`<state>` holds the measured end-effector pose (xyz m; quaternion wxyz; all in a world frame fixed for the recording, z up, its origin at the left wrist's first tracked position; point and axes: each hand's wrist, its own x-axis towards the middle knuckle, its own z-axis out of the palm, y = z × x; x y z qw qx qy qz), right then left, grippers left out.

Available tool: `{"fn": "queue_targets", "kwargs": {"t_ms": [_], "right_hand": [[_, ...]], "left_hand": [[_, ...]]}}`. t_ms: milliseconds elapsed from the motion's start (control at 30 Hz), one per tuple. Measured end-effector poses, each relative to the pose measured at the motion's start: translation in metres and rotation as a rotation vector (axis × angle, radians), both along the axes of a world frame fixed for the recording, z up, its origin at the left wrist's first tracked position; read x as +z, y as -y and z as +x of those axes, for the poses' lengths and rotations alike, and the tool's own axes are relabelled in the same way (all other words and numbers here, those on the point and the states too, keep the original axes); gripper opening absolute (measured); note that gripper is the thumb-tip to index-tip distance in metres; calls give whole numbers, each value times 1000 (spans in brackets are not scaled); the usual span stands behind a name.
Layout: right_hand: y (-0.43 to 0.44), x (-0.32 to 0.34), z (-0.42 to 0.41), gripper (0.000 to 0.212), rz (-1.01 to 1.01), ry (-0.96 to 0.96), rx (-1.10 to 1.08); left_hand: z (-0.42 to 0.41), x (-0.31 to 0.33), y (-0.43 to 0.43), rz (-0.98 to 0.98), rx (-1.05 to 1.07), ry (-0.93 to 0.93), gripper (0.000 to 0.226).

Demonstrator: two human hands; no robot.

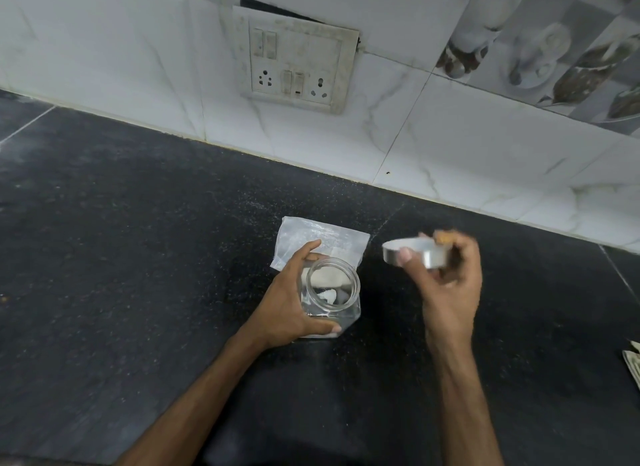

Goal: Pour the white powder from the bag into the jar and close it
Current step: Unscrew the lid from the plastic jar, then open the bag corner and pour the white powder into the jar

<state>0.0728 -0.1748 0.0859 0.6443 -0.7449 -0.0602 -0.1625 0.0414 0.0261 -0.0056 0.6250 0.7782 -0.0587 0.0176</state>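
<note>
A clear glass jar [334,292] stands upright and uncovered on the black countertop [138,257], with a little white powder at its bottom. My left hand [294,302] grips the jar from the left side. Just behind the jar lies a clear plastic bag [322,238], flat on the counter. My right hand [446,278] holds the round silver lid [412,252] in the air to the right of the jar, pinched between thumb and fingers. The lid is tilted, apart from the jar's mouth.
A white tiled wall [450,146] with a switch and socket panel [294,60] runs along the back of the counter. Something papery [632,365] pokes in at the right edge. White specks are scattered on the dark stone around the bag.
</note>
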Motion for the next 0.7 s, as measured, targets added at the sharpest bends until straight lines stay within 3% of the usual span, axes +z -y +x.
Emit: {"fn": "queue_targets", "kwargs": {"t_ms": [67, 167, 433, 567, 700], "right_hand": [[12, -44, -10, 58, 1, -168, -186], [24, -98, -24, 43, -214, -340, -313], [21, -133, -15, 38, -604, -284, -287], [22, -135, -1, 33, -714, -241, -290], [27, -131, 12, 29, -747, -321, -324]], "left_hand": [[0, 0, 0, 6, 1, 3, 125], [1, -1, 0, 13, -1, 10, 125], [2, -3, -1, 23, -6, 22, 125], [2, -3, -1, 14, -8, 9, 124], [3, -5, -1, -2, -20, 18, 127]]}}
